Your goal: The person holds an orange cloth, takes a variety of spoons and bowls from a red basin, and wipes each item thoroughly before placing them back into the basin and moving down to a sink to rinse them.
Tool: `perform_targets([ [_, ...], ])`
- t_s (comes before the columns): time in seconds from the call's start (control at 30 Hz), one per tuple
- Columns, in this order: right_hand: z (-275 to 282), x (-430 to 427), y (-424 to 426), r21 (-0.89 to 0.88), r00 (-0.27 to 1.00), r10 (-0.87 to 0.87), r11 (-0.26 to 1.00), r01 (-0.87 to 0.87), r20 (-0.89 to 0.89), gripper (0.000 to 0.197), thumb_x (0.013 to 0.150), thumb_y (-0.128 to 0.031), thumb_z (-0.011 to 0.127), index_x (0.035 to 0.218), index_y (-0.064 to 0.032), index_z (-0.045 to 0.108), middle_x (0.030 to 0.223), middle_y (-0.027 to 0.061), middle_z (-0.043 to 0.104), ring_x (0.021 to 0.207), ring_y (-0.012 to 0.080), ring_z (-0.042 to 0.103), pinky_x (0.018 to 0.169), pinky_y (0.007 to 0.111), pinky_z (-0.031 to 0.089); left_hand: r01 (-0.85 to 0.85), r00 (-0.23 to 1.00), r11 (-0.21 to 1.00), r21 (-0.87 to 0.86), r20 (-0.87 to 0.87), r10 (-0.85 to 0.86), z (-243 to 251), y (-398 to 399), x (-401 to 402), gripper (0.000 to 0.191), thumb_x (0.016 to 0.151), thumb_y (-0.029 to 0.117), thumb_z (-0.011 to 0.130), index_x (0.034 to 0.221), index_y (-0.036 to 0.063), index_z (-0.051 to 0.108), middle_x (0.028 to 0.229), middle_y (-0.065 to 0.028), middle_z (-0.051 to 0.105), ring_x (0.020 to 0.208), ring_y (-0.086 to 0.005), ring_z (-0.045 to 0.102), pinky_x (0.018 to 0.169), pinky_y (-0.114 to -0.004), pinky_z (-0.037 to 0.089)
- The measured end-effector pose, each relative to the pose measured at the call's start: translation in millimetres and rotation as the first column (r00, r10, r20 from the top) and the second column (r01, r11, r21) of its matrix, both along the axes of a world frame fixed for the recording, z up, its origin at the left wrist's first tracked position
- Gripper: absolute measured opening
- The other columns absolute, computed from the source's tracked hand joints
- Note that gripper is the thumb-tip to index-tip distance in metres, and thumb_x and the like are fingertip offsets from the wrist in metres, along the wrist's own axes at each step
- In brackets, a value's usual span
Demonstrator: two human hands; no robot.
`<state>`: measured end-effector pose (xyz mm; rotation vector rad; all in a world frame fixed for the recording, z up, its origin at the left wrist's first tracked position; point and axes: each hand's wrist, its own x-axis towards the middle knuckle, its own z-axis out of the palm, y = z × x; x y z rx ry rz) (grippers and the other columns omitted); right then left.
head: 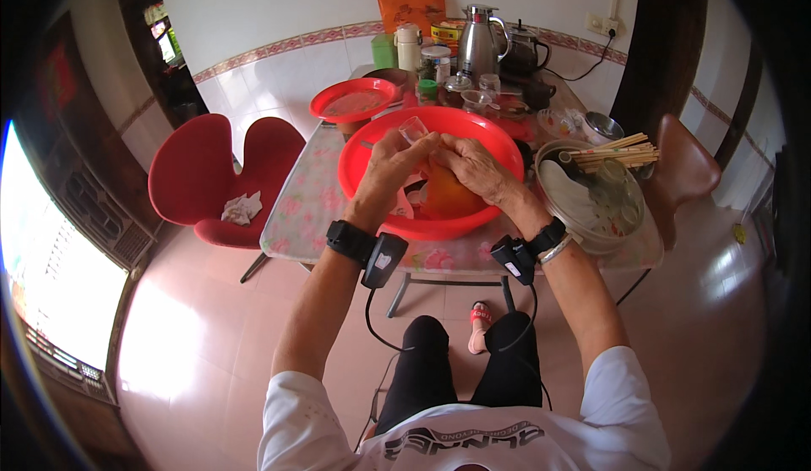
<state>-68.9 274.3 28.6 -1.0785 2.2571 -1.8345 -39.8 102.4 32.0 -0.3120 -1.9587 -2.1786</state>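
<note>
My left hand [391,165] holds a small clear glass cup [413,130] above a large red plastic basin [374,214]. My right hand [472,162] meets it at the fingertips and grips an orange-yellow cloth [448,195], which hangs down into the basin. Under the hands, several cups or small dishes lie partly hidden in the basin. Whether the cloth touches the glass cannot be seen clearly.
Right of the basin stands a round tub [589,243] with glassware and chopsticks [618,154]. Behind are a red tray [353,118], a steel vacuum jug [479,43], jars and a glass pot [524,49]. A red chair [190,173] stands left, a brown chair [687,160] right.
</note>
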Motion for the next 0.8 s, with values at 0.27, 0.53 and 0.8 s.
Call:
perform_targets([
  [0.27, 2, 1, 3, -0.067, 0.991, 0.028, 0.998, -0.019, 0.133, 0.028, 0.094, -0.019, 0.061, 0.114, -0.0004, 0.065, 0.098, 0.0031, 0.066, 0.087, 0.0079, 0.058, 0.078, 0.024, 0.049, 0.166, 0.986, 0.986, 0.012, -0.016, -0.166, 0, 2, 1, 0.034, 0.093, 0.025, 0.06, 0.115, -0.0018, 0.061, 0.107, -0.0072, 0.065, 0.095, -0.0122, 0.06, 0.081, -0.026, 0.049],
  [0.53, -3, -2, 2, -0.163, 0.96, 0.129, 0.983, -0.089, 0.249, 0.027, 0.091, -0.015, 0.066, 0.111, 0.0017, 0.066, 0.097, 0.0027, 0.066, 0.085, 0.0081, 0.06, 0.077, 0.024, 0.05, 0.158, 0.985, 0.984, -0.083, -0.054, -0.162, 7, 3, 8, 0.036, 0.092, 0.022, 0.062, 0.12, 0.0006, 0.06, 0.111, -0.0061, 0.064, 0.1, -0.0127, 0.058, 0.085, -0.028, 0.047],
  [0.8, -6, -10, 12, -0.112, 0.883, -0.316, 0.921, 0.374, 0.347, 0.025, 0.094, -0.023, 0.06, 0.102, -0.0006, 0.067, 0.091, 0.001, 0.066, 0.08, 0.0066, 0.06, 0.071, 0.024, 0.049, 0.109, 0.992, 0.994, 0.012, -0.065, -0.108, 6, 5, 11, 0.029, 0.091, 0.021, 0.062, 0.111, 0.0005, 0.062, 0.103, -0.0044, 0.064, 0.087, -0.0112, 0.06, 0.08, -0.027, 0.05],
])
